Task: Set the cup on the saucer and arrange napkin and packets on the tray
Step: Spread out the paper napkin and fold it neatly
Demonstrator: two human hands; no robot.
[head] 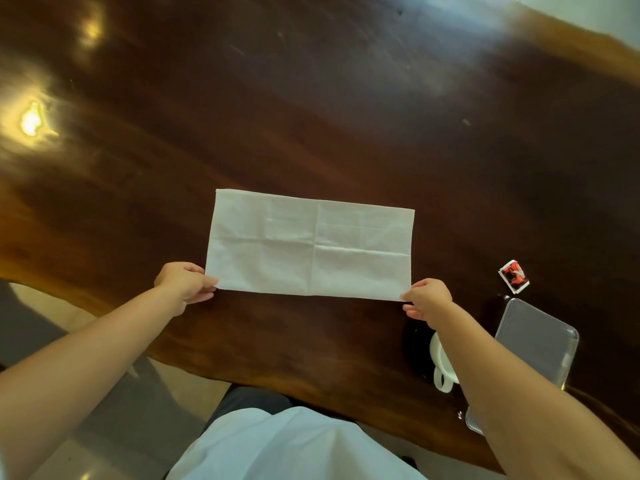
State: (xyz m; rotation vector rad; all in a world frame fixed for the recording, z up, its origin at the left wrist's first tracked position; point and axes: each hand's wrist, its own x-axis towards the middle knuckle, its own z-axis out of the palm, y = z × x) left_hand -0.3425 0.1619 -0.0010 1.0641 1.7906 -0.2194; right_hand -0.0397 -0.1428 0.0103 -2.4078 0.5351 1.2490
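Observation:
A white napkin [311, 242] lies unfolded as a long rectangle on the dark wooden table [311, 98]. My left hand [185, 285] pinches its near left corner, and my right hand [427, 299] pinches its near right corner. A white cup [440, 362] stands on a dark saucer [415, 344] under my right forearm, partly hidden. A clear plastic tray [540, 341] lies to the right of the cup. A red and white packet [513, 281] rests on the table beyond the tray.
The table's near edge [277, 386] curves just in front of my body, with pale floor [104, 427] below at the left. Bright light reflections [33, 121] sit on the far left of the table top.

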